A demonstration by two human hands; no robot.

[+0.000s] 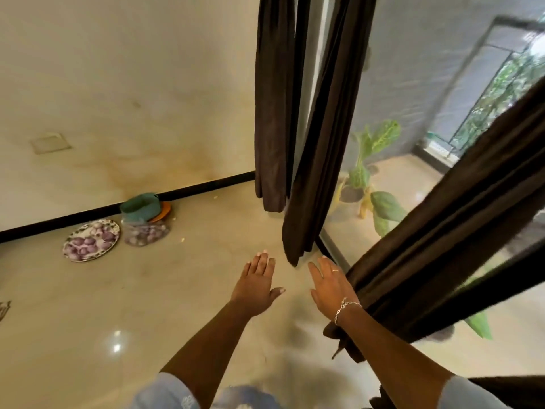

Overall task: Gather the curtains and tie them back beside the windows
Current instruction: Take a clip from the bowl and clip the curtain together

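Beside the glass window, dark brown pleated fabric curtains hang loose. Left hand & right hand both spread flat, holding nothing. Looks soft, floppy, prob heavy-ish, so I'd bunch the folds mid-height w/ both.

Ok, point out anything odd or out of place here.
Food sits on the floor by the wall: a plate of onions, a clear bag of more, a teal basket. The wall above is stained brown. None of the curtains is tied back.
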